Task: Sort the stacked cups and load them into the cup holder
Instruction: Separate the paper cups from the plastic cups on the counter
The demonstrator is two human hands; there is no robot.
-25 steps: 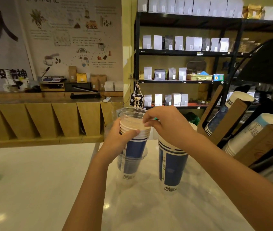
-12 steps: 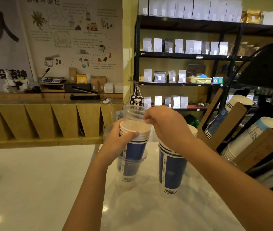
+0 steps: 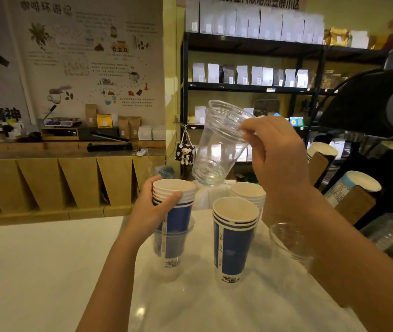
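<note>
Item one: my right hand (image 3: 274, 154), centre right of the frame, pinches the rim of a clear plastic cup (image 3: 219, 144), tilted in the air above the counter (image 3: 35, 271). Item two: my left hand (image 3: 159, 207) wraps the top of a blue paper cup stack (image 3: 178, 212), nested in a clear cup. Item three: a second blue stack (image 3: 234, 240) stands just right. Item four: cup holder (image 3: 358, 202), right edge, already holds paper cups.

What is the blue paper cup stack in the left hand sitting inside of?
The blue paper cup stack, gripped by the left hand, sits nested in a clear plastic cup standing on the white counter. Whether more clear cups are nested beneath cannot be told.
</note>
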